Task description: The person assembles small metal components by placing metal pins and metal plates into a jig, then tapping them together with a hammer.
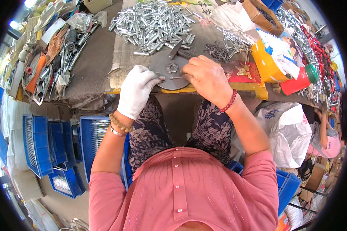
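Note:
My left hand (138,86), in a white glove, is closed with a short silver metal tube (162,78) between thumb and fingers. Opposite it, my bare right hand (207,79) pinches a thin metal pin (176,78) whose end points toward the tube; the two are apart. Both hands are over the near part of a round dark grey plate (161,64). A small notched metal piece (172,68) lies on the plate's middle. Just beyond it rests a hammer (176,50), its handle running toward my right hand, which partly hides it.
A large heap of silver tubes (154,25) covers the table's far middle. Dark small pins (218,52) and long silver bolts (235,42) lie right of it. Tools (67,54) crowd the left. A yellow box (266,61) and a red jar (297,81) stand right. Blue bins (37,144) stand below left.

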The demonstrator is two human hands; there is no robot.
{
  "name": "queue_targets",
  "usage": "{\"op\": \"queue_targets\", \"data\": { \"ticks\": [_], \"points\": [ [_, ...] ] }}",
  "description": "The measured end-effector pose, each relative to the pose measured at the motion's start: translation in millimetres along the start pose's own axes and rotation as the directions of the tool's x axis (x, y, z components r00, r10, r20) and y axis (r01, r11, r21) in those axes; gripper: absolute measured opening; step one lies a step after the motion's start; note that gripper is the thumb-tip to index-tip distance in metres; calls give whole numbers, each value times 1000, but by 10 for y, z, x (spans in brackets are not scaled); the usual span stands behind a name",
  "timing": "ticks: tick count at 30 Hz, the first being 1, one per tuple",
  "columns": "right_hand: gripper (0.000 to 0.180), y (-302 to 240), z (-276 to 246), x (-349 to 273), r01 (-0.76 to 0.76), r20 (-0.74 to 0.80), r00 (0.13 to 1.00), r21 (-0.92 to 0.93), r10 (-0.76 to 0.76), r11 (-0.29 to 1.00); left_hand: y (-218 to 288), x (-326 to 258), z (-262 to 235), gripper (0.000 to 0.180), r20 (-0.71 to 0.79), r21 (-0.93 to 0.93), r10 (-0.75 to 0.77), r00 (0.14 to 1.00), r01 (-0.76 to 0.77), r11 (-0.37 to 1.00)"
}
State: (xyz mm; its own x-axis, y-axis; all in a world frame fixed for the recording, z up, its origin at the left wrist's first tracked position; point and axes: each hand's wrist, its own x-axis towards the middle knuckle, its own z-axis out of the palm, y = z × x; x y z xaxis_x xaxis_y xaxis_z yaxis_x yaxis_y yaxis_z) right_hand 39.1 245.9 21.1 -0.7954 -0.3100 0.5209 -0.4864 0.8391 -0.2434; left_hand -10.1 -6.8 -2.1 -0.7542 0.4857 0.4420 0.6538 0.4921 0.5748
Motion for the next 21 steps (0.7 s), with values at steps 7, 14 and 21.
{"op": "queue_targets", "data": {
  "ticks": [7,14,21],
  "points": [
    [2,-79,0,-43,109,0,994,-74,-110,991,9,44,2,11,-20,-11,29,999,-29,1000],
    [12,-21,36,26,176,14,984,-52,-175,983,18,79,-3,10,-20,-9,6,1000,-6,1000],
    [16,66,98,114,284,3,959,7,-284,959,3,81,-7,10,-15,-15,-24,1000,24,1000]
  ]
}}
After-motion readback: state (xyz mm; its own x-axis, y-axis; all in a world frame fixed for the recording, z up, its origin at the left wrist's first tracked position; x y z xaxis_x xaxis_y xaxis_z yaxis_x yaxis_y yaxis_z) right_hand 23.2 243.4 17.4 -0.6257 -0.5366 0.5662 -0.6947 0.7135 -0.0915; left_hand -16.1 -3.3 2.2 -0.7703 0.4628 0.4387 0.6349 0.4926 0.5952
